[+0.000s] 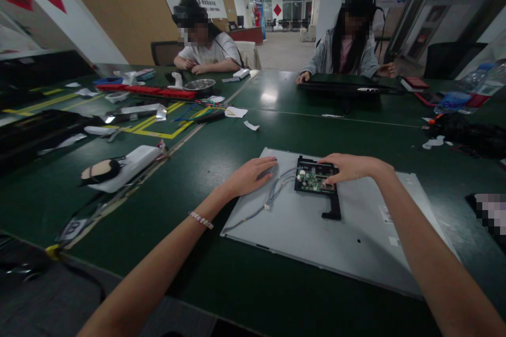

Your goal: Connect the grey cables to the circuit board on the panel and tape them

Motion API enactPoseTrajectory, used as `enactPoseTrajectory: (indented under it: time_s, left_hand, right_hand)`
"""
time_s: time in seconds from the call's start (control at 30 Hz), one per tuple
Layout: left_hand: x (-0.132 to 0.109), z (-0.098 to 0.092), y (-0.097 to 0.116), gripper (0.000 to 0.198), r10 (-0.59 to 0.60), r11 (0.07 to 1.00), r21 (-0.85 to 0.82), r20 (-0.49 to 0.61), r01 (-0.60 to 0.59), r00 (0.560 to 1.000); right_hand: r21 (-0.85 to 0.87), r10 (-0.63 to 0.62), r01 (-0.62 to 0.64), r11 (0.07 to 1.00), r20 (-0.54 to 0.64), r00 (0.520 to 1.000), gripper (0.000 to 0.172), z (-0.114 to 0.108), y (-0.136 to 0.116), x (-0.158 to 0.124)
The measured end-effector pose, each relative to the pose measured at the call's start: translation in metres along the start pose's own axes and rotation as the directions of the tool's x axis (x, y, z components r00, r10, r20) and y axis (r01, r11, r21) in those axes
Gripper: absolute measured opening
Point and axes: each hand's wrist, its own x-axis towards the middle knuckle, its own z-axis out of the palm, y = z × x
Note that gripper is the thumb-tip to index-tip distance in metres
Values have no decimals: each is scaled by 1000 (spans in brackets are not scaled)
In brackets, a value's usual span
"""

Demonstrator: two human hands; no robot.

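Note:
A grey-white flat metal panel, like the back of a display panel, lies on the green table in front of me. My left hand rests at its upper left part, fingers stretched out and holding nothing. On the panel sits a black plastic bracket with a green circuit board in it. My right hand grips the bracket's right side, with the thumb over the board and the fingers at the far edge. Grey cables run from the board's left side across the panel, beside my left hand.
Two people wearing headsets sit across the green table; one holds a black monitor-like part. A white object with a beige pad lies left. Red strips, a metal bowl and wires lie farther back. Bottles stand right.

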Motion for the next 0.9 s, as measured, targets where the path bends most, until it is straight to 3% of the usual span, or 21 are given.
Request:
enactPoseTrajectory:
  time_s: [0.1, 0.3, 0.5, 0.9]
  left_hand:
    - [0, 0, 1, 42, 2, 1000, -13, -2, -2, 1000]
    - [1, 0, 3, 42, -1, 1000, 7, 23, 1, 1000]
    - [2, -1, 4, 44, 8, 998, 58, 43, -10, 999]
    - [2, -1, 5, 47, 11, 994, 109, 65, -18, 998]
  right_hand:
    - [-7, 26, -26, 1000, 90, 996, 65, 1, -1, 1]
    - [19, -24, 24, 1000, 4, 1000, 80, 20, -7, 11]
    - [-35, 22, -21, 999, 35, 999, 93, 31, -18, 14]
    - [-12, 10, -10, 1000, 5, 1000, 89, 34, -17, -14]
